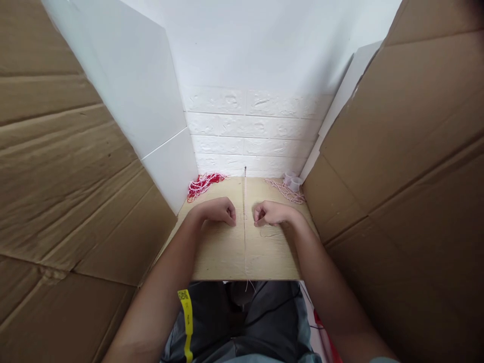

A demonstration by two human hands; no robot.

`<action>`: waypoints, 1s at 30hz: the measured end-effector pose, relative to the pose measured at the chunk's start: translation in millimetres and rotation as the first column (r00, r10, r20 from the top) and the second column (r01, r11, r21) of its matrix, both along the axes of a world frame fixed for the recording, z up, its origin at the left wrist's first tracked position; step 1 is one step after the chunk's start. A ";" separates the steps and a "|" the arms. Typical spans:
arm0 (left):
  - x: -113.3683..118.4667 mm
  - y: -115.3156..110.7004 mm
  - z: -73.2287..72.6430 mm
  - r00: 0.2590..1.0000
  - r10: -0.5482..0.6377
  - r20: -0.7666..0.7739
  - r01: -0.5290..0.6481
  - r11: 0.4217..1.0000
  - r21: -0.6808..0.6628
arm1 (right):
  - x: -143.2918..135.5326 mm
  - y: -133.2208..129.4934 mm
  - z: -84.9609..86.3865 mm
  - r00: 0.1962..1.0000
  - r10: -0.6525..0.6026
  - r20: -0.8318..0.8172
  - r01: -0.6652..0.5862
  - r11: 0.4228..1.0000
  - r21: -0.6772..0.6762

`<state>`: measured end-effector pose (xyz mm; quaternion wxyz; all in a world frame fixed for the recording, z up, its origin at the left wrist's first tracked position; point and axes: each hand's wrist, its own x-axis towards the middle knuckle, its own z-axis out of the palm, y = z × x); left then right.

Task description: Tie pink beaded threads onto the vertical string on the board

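Observation:
A thin pale cord (245, 247) runs from a small dark peg at the wall, down the middle of the wooden board (219, 257), and over its near edge. My left hand (222, 210) is closed just left of the cord, with fingertips curled in. On the other side, my right hand (267, 213) is closed too, a short gap from the cord. Whatever either hand pinches, perhaps something very fine, is too small to make out. Below my right hand lies a faint loop of pale thread (269, 233).
Red and white strings (204, 185) lie heaped at the back left. At the back right are pale pink string (284, 190) and small clear cups (293, 182). Tall cardboard walls (94, 201) flank both sides; a white brick-patterned wall (245, 126) closes the back.

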<state>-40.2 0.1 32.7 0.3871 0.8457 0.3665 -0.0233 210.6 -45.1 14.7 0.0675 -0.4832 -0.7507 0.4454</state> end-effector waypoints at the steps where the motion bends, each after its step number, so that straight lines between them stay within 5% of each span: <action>1: -2.1 1.3 0.1 1.000 0.006 -0.010 -0.006 1.000 -0.005 | 2.1 -0.7 1.8 1.000 -0.006 0.010 0.006 1.000 -0.013; 17: 3.2 1.0 -3.7 0.997 -0.028 0.075 0.027 1.000 0.015 | -6.4 -4.2 4.0 0.999 -0.014 -0.030 0.013 0.999 -0.052; 30: 7.9 0.8 -5.3 0.989 0.000 0.145 -0.002 1.000 0.015 | -11.1 -0.6 -2.9 0.996 -0.038 -0.080 0.042 0.998 0.053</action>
